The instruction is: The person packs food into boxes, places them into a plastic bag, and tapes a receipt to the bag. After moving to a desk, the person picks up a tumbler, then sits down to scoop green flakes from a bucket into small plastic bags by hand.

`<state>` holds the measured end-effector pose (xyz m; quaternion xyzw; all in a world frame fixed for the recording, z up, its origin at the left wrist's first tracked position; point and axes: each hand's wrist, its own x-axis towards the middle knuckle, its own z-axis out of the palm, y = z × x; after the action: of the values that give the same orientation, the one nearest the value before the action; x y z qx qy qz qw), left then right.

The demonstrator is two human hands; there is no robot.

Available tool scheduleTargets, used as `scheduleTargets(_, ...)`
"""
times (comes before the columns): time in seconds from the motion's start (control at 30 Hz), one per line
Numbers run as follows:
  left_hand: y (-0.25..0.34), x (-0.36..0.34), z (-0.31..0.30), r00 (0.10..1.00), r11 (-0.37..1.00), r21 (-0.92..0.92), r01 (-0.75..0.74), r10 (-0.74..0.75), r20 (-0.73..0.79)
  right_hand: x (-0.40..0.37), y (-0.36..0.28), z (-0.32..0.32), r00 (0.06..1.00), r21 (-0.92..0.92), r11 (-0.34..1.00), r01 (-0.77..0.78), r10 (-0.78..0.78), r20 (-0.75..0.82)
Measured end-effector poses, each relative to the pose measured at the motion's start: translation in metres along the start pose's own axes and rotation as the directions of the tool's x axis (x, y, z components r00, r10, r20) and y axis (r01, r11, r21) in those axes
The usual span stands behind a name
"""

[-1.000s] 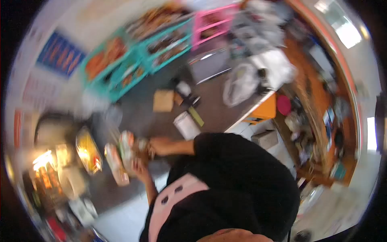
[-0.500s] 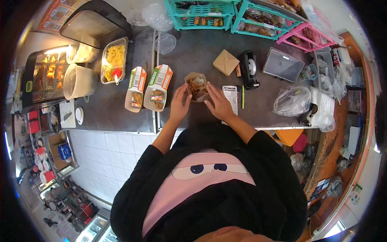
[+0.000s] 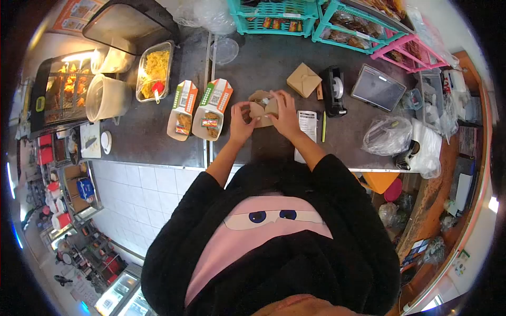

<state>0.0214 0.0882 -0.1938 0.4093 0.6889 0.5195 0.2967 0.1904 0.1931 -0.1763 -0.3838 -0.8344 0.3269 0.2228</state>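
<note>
A brown paper food box (image 3: 260, 110) stands on the dark counter before me, its flaps partly folded inward over the food. Some rice-like white food shows through the gap at the top. My left hand (image 3: 243, 124) pinches the left flap, fingers bent. On the opposite side, my right hand (image 3: 284, 114) has its fingers curled over the right flap. Left of the box are two open printed cartons (image 3: 212, 118) (image 3: 183, 117) with fried pieces and small sauce packets in them. A closed brown box (image 3: 304, 80) sits behind and to the right.
A paper receipt (image 3: 307, 125) and a green pen (image 3: 323, 127) lie right of my hands, near a black tape dispenser (image 3: 333, 92). Farther right are a tablet (image 3: 378, 87) and plastic bags (image 3: 387, 135). A tray of yellow rice (image 3: 156, 68) stands left; teal racks (image 3: 274, 23) line the back.
My hands have gone from lying along the box's sides to gripping its flaps, which now fold inward and cover most of the food. The whole view has shifted slightly.
</note>
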Motion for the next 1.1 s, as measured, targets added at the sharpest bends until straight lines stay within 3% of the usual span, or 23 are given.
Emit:
scheduleTargets(0.1,-0.029,0.001,-0.005,0.998,0.898,0.439,-0.033,0.053,-0.034,0.011,0.013,0.010,0.984,0.091,0.986,0.138,-0.127,-0.124)
scheduleTargets(0.13,-0.013,0.005,-0.007,0.962,0.914,0.320,0.250,-0.272,0.025,0.013,0.012,0.005,0.990,0.088,0.986,0.139,-0.138,-0.009)
scheduleTargets(0.17,0.003,0.010,-0.008,0.821,0.822,0.218,0.526,-0.557,0.122,0.015,0.012,-0.002,0.983,0.084,0.987,0.139,-0.147,0.106)
scheduleTargets(0.2,0.015,0.013,-0.009,0.594,0.635,0.147,0.759,-0.767,0.245,0.015,0.012,-0.008,0.963,0.080,0.987,0.139,-0.154,0.220)
scheduleTargets(0.3,-0.012,0.016,-0.001,0.842,0.867,0.048,0.496,-0.493,0.217,0.001,0.015,-0.016,0.950,-0.059,0.982,0.181,-0.159,0.268)
scheduleTargets(0.37,-0.023,0.024,0.000,0.982,0.945,0.305,0.116,-0.156,0.108,-0.023,0.007,-0.022,0.968,-0.090,0.992,0.088,-0.064,0.245)
scheduleTargets(0.4,-0.026,0.026,0.002,0.995,0.898,0.434,-0.071,0.035,0.091,-0.035,0.004,-0.025,0.972,-0.106,0.993,0.043,-0.017,0.233)
scheduleTargets(0.5,0.006,0.017,0.008,0.999,1.000,0.002,0.022,-0.022,0.036,-0.060,0.012,-0.023,0.970,-0.054,0.996,0.069,-0.054,0.235)
scheduleTargets(0.53,0.007,0.010,0.007,0.992,0.974,0.196,-0.111,0.097,0.079,-0.061,0.011,-0.022,0.983,-0.040,0.987,0.158,-0.154,0.095)
scheduleTargets(0.6,0.010,-0.006,0.005,0.930,0.766,0.527,-0.368,0.292,0.225,-0.050,0.007,-0.021,0.986,-0.111,0.980,0.165,-0.162,0.035)
scheduleTargets(0.63,0.019,-0.012,0.005,0.929,0.766,0.527,-0.369,0.288,0.232,-0.042,0.005,-0.020,0.986,-0.146,0.975,0.168,-0.169,0.003)
scheduleTargets(0.73,0.036,-0.022,0.000,0.927,0.772,0.520,-0.367,0.259,0.270,-0.028,0.004,-0.011,0.999,0.101,0.994,-0.050,0.048,0.018)
scheduleTargets(0.83,0.034,-0.022,-0.006,0.922,0.781,0.505,-0.367,0.231,0.312,-0.027,0.017,-0.004,0.985,0.085,0.988,-0.131,0.120,0.127)
scheduleTargets(0.93,0.027,-0.021,-0.007,0.910,0.753,0.520,-0.403,0.270,0.314,-0.032,0.025,0.003,0.957,0.232,0.936,-0.265,0.225,0.182)
scheduleTargets(1.1,0.033,-0.024,0.001,0.935,0.795,0.494,-0.353,0.277,0.223,-0.037,0.030,0.005,0.948,0.313,0.902,-0.298,0.241,0.208)
